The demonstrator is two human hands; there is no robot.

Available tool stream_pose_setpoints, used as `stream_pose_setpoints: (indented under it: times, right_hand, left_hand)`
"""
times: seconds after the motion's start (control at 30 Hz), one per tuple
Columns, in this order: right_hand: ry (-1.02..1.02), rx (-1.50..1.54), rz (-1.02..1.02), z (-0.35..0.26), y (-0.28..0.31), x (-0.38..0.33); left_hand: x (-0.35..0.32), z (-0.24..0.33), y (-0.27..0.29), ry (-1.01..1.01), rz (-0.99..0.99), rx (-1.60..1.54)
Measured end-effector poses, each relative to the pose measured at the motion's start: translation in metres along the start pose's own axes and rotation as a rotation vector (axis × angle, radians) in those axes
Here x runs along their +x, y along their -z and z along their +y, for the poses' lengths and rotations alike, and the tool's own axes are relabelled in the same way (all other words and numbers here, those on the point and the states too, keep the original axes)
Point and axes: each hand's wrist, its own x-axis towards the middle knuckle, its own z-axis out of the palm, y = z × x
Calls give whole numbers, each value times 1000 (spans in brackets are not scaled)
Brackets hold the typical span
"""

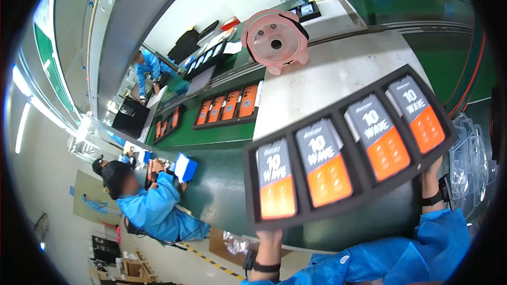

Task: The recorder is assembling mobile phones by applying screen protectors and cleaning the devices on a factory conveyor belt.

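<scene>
I hold a long black tray [248, 190] level above the green conveyor belt [222, 179]. Several phone-shaped items with grey and orange film on their faces lie in its pockets, one of them [327, 164] near the middle. My left hand [268, 240] grips the tray's near left end from below. My right hand [433, 171] grips its right end, mostly hidden under the tray. Both wrists wear black straps and blue sleeves.
A pink tape reel [275, 38] stands on the white table [317, 84] beyond the tray. More black trays of orange items [228, 106] ride the belt farther left. A person in a blue coat [153, 206] sits at the left; clear plastic pieces [470, 163] pile at the right.
</scene>
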Motion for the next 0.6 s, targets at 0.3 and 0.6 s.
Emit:
stream_pose_setpoints:
  times: [0.3,0.6]
  right_hand:
    - [-361,-292,-99,-35,-24,-89]
    - [-525,-561,-512,-29,-131,-124]
  left_hand:
    - [-137,81,53,-129,242,-20]
    - [-191,85,92,-98,158,-106]
